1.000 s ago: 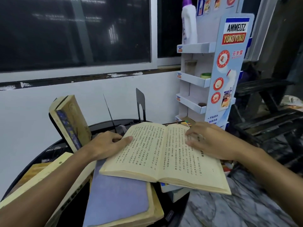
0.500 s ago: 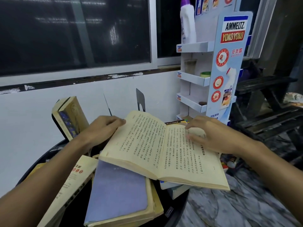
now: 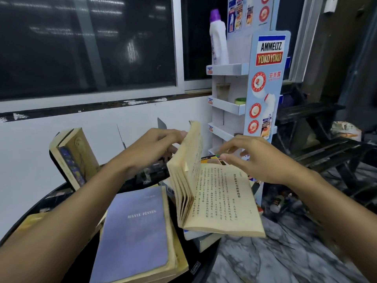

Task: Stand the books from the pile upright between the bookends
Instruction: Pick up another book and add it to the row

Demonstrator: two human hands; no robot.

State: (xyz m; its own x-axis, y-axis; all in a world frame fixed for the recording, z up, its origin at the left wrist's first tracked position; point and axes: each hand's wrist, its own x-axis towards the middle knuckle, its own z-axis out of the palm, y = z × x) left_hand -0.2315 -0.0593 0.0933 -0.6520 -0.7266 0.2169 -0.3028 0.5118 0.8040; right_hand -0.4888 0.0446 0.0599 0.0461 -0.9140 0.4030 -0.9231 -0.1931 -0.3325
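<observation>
While the open book [image 3: 222,201] lies on top of the pile, both hands are over it.

From the head camera, the left hand [image 3: 151,148] has straight fingers [image 3: 173,133] pushing the left pages up, so they stand almost upright. The right hand [image 3: 251,158] holds nothing. Its fingers [image 3: 228,147] are spread and a bit bent, just above the right page; I cannot tell if they touch it. Below the left fingers a purple book [image 3: 134,231] lies flat on the round black table [image 3: 204,266]. Right behind the left fingers a dark bookend [image 3: 162,125] sticks up. Left of them another book [image 3: 71,156] leans, tilted.
</observation>
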